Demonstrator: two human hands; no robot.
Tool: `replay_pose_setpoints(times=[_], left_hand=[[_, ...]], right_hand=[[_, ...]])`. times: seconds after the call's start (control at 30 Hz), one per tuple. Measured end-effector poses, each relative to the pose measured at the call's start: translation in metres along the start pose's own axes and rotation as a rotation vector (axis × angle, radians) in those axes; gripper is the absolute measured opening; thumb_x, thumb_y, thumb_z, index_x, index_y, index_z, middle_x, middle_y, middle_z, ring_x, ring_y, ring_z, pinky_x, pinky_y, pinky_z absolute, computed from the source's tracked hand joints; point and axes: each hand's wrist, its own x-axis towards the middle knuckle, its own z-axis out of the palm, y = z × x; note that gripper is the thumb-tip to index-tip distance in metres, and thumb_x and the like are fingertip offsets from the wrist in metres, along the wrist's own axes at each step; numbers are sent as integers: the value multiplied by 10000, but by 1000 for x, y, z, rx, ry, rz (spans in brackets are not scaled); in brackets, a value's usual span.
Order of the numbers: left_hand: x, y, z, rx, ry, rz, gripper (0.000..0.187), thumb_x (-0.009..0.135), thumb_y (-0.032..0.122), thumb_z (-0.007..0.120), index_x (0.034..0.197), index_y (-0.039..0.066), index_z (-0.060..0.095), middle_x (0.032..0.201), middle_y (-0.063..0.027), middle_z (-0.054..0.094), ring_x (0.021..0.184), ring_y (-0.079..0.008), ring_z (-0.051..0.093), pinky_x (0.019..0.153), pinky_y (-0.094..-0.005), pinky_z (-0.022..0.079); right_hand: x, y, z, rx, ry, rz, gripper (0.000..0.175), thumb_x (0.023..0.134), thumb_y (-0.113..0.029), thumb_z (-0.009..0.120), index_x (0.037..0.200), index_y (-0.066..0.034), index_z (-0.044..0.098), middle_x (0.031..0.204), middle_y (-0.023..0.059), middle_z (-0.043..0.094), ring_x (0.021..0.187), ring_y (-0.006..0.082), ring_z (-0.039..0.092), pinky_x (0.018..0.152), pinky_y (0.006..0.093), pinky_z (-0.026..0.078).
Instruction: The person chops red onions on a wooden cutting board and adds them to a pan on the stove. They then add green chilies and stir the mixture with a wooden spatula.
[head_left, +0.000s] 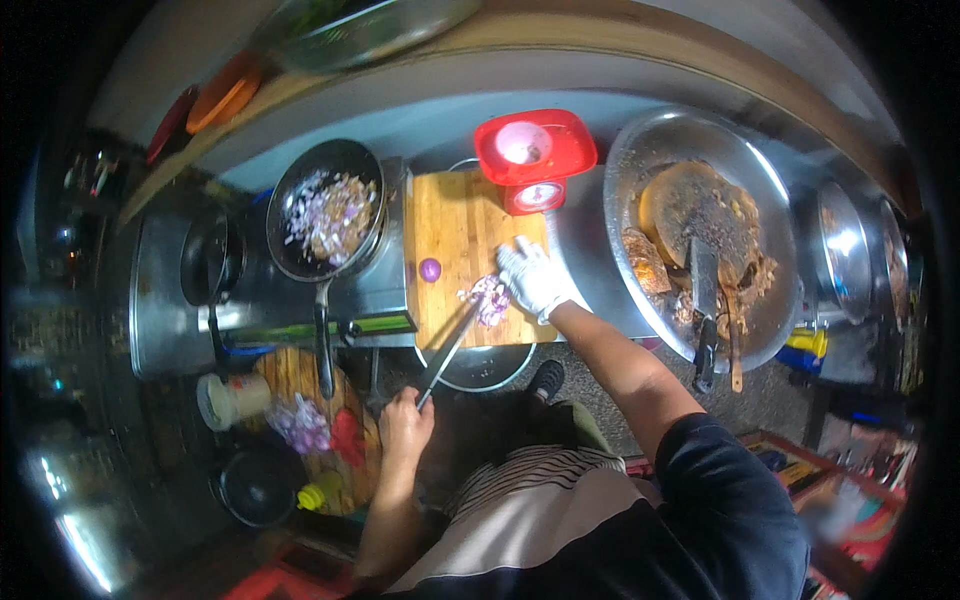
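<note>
My left hand (406, 426) grips the handle of a long-bladed kitchen knife (448, 352). Its blade reaches up over the front of a wooden cutting board (454, 217), with the tip at a small heap of chopped red onion (491, 301). In a white glove, my right hand (531, 279) lies palm down on the board at the heap's right side. Its fingers are somewhat spread, and nothing shows in its grasp. A piece of purple onion (430, 270) sits by the board's left edge. Under the front edge, a metal bowl (491, 375) is partly hidden.
A frying pan (327, 214) of chopped onion stands on the stove at left, beside another dark pan (212, 259). Behind the board is a red kitchen scale (534, 161). At right, a large metal basin (626, 187) holds a round chopping block (675, 202) and a cleaver (703, 277).
</note>
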Motion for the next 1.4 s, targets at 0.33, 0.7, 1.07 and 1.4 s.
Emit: replay_pose_setpoints(times=[0.33,0.7,1.07,1.4], left_hand=[[44,45,105,-250,-110,-97,336,1041,285,574,1063,-46,627,875,-338,694,881,-537,679,787,-584,560],[24,85,186,-790,-417,-386,385,1087,291,503,1094,-92,543,829,-290,674,555,-382,692,511,-462,581],[68,81,33,-865,163,97,255,1039,184,563,1004,-63,508,758,-320,644,717,-529,657,622,-559,512],[50,-16,33,-348,-149,90,312,944,264,600,1025,-33,549,838,-259,706,770,-454,722,724,-555,588]], right_hand=[[-27,-21,35,58,42,-81,1081,834,-592,753,1576,63,321,1626,283,337,1531,466,284,1272,524,211],[-36,-39,73,135,520,-94,376,883,-172,692,1244,-70,707,1279,233,663,1236,450,603,1088,534,468],[97,-177,-43,374,723,-287,283,941,-30,656,1213,-38,734,1317,189,695,1251,318,655,1078,386,502],[240,-327,-125,0,205,-287,362,966,-289,708,1202,-16,739,1067,235,748,994,370,735,905,418,560]])
